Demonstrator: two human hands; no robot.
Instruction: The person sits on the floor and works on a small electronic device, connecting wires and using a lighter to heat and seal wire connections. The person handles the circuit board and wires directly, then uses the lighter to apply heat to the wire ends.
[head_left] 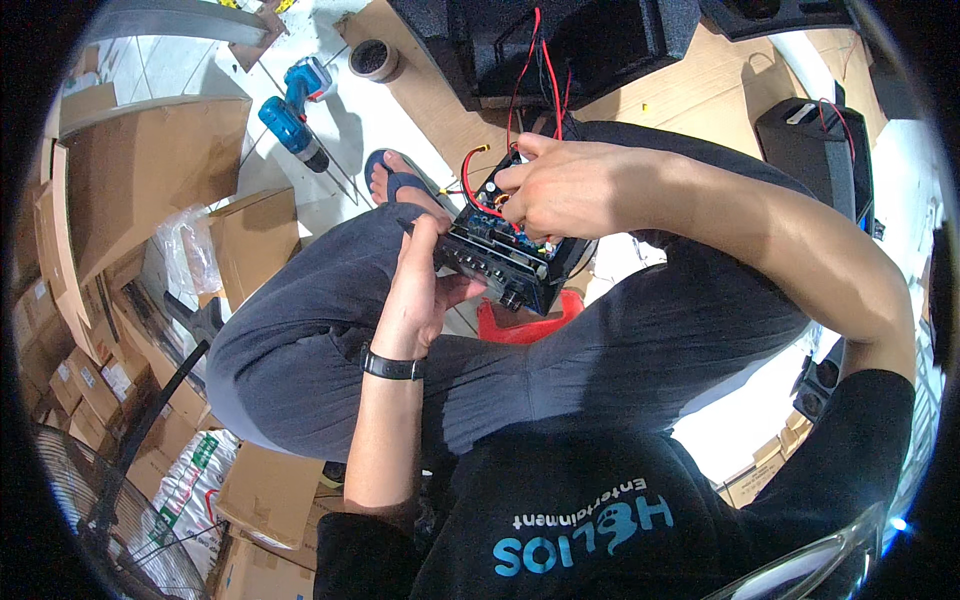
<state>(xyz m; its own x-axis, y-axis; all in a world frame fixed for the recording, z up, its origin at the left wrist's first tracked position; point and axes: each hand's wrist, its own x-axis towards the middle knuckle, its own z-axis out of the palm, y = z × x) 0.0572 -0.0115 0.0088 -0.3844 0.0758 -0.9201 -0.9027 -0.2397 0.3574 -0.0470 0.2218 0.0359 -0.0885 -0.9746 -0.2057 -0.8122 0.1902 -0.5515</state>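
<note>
Between my knees is an amplifier module (485,262) with a black knobbed panel and an open circuit board behind it. My left hand (418,285) is closed on the panel's left end, thumb along its near side. Over the board, my right hand (575,190) has its fingers bent down among the parts and wires. What those fingertips pinch, if anything, is hidden. A red wire (466,178) loops up beside the board. More red and black wires (556,85) run from the module area up to a large black speaker cabinet (640,45).
A blue cordless drill (288,128) lies on the tiled floor by my sandalled foot (400,180). Near it stands a small round pot (373,60). Cardboard boxes (255,240) crowd the left, with a fan (100,500) below. Another black speaker (808,150) stands right. Something red (530,325) sits beneath the module.
</note>
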